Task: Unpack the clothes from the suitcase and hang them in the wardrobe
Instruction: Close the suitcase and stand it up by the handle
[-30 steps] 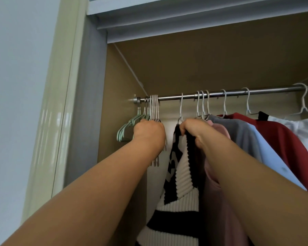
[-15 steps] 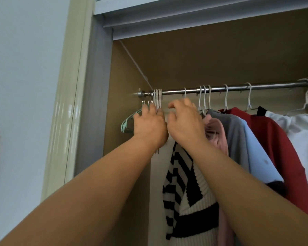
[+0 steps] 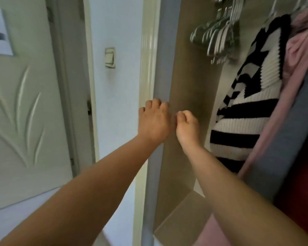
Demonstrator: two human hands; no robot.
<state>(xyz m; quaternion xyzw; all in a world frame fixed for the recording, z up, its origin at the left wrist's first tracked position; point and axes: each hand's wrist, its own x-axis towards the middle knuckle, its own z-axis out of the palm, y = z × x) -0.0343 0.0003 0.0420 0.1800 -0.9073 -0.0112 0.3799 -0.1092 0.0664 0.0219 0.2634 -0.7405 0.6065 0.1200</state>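
Both hands have come down from the rail. The left hand is now in the middle of the frame with its fingers bent against the grey front edge of the wardrobe — whether it grips that edge or only passes it, I cannot tell. The right hand, just beside it, is clenched in a loose fist and holds nothing that I can see; half a second ago its fingers were up at the hook. The striped sweater now hangs free at the right of the frame, between the pink garment and the bunch of empty hangers in the upper right. The view has swung left toward the door and the light switch — so I judge this piece is hung, and the person is turning away for the next one. The suitcase is not in view.
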